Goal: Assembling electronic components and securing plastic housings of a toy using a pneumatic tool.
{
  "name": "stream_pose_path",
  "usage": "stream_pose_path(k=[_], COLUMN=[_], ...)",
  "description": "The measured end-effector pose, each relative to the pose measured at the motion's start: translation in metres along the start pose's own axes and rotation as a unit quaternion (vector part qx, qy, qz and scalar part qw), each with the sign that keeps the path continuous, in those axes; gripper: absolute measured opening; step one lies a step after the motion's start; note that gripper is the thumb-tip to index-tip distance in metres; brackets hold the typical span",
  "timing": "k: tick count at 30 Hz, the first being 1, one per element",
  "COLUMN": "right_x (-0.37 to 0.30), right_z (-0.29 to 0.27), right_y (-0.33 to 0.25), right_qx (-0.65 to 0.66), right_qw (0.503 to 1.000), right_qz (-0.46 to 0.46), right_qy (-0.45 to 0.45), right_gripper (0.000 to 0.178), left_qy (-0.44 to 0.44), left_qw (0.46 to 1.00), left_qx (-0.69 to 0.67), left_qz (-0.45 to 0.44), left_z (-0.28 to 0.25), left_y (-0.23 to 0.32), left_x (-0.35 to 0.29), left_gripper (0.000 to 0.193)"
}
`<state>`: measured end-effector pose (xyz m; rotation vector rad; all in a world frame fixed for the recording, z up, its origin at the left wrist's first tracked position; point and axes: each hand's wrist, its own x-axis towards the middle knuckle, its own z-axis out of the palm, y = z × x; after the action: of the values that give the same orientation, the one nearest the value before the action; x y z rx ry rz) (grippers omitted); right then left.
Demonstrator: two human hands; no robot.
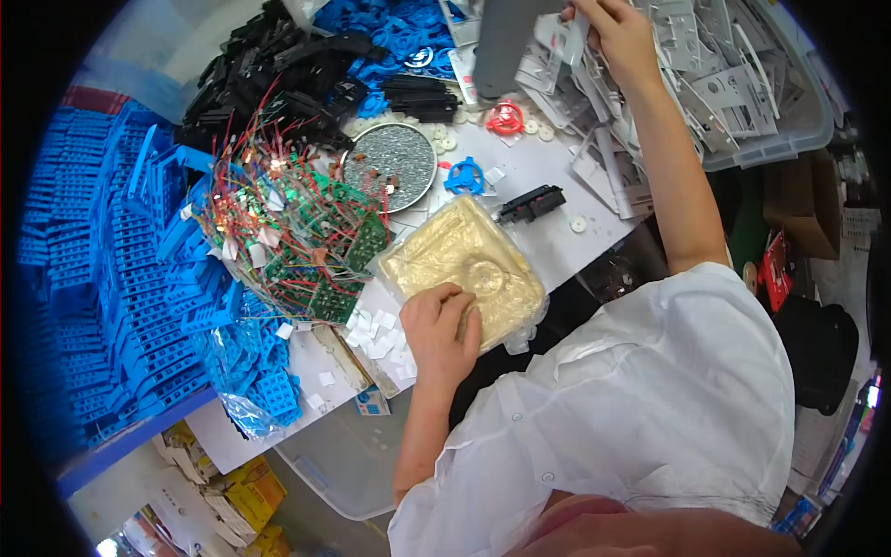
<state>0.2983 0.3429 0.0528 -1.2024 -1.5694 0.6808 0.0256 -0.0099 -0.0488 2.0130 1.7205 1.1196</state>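
My left hand rests on the near edge of a square yellow pad wrapped in clear plastic. Its fingers are loosely bent and apart, with nothing seen in them. A round shape is pressed into the pad's surface. My right hand reaches far to the upper right, its fingers closed at a light grey plastic part; the picture's top edge cuts off some of the fingers. Beside that part stands a dark grey panel. Just past the pad lie a black plastic part and a blue ring-shaped piece.
A round tin of small metal screws stands beyond the pad. Left of it sit wired green circuit boards and stacked blue plastic parts. Black parts are heaped behind. A clear bin of grey parts stands at right.
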Motion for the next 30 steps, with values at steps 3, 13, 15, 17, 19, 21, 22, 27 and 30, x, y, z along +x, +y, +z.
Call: stream_pose_path(k=[3,13,15,17,19,21,22,27,30], right_x=[-0.029,-0.024,-0.061,-0.111,-0.157,-0.201,-0.221,-0.254,-0.24], right_z=[-0.021,-0.036,-0.045,-0.058,-0.093,-0.098,-0.092,-0.06,-0.043], right_y=[0.013,0.002,-0.011,-0.026,-0.002,0.006,0.005,-0.05,-0.069], right_qx=[-0.004,0.356,0.343,0.363,0.416,0.458,0.443,0.454,0.231], right_qw=[0.999,0.919,0.93,0.926,0.899,0.876,0.885,0.835,0.867], right_qz=[-0.028,0.054,0.057,0.06,0.045,0.042,0.016,0.041,-0.104], right_qy=[-0.043,-0.161,-0.119,-0.091,-0.13,-0.141,-0.14,-0.31,-0.429], right_gripper=[0.022,0.029,0.037,0.032,0.035,0.042,0.041,0.035,0.021], left_qy=[0.0,-0.017,-0.038,-0.006,0.004,-0.007,-0.047,-0.088,-0.052], left_qw=[1.0,1.0,0.999,1.0,0.997,0.988,0.983,0.856,0.774], left_qx=[-0.001,0.004,0.006,-0.014,-0.073,-0.146,-0.174,-0.461,-0.569], left_qz=[0.003,0.005,-0.002,-0.001,-0.014,-0.058,-0.039,-0.218,-0.275], left_z=[0.004,0.004,-0.004,-0.012,-0.012,-0.014,-0.017,-0.006,-0.008], left_y=[0.0,0.0,0.005,0.01,0.021,0.036,0.041,0.071,0.05], left_x=[-0.001,0.002,0.003,-0.003,-0.005,-0.006,-0.005,0.009,0.01], left_gripper=[0.018,0.019,0.022,0.026,0.029,0.03,0.04,0.067,0.072])
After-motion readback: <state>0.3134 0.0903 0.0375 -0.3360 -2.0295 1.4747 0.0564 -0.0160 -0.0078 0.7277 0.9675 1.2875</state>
